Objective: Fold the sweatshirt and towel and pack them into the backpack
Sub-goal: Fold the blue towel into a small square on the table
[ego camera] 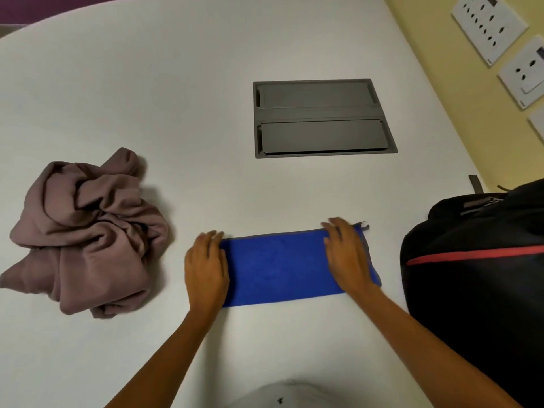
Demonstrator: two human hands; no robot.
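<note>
Head view: I see the left hand (206, 269) and right hand (346, 254) pressing flat, fingers straight and close together, on either end of the folded towel (279, 266) between them. Sweatshirt (85, 231) lies crumpled well left of the left fingers; backpack (477, 275) near the right fingers' right.

Soft indoor light falling evenly on the white desk (176, 83), faint shadow spreading right of the sweatshirt (85, 231), straight edges bowing toward the corners, fingers (335, 226) blurring slightly.
</note>
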